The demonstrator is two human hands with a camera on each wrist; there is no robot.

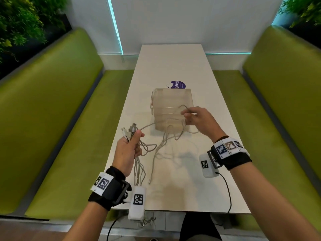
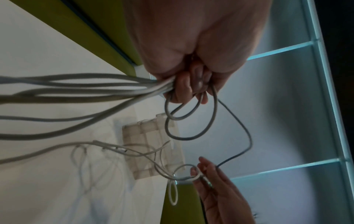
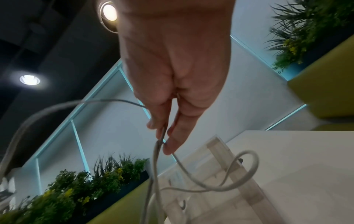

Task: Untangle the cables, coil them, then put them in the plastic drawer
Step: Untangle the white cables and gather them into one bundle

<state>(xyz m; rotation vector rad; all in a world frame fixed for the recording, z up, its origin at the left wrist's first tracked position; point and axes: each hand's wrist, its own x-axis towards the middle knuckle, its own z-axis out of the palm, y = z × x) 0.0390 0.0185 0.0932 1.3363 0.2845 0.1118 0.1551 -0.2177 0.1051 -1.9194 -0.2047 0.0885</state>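
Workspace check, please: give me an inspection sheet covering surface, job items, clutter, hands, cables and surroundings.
Surface: white table, long and narrow.
Job's things: translucent plastic drawer mid-table; whether any drawer is open, cannot tell.
Clutter: purple sticker behind the drawer unit.
Hands: left hand grips a bundle of cable ends, connectors sticking up; right hand pinches one strand above the drawer unit.
Cables: grey-white cables loop, tangled, between both hands and trail onto the table; none coiled.
Surroundings: green benches on both sides, plants in the corners, white wall with lit strips.
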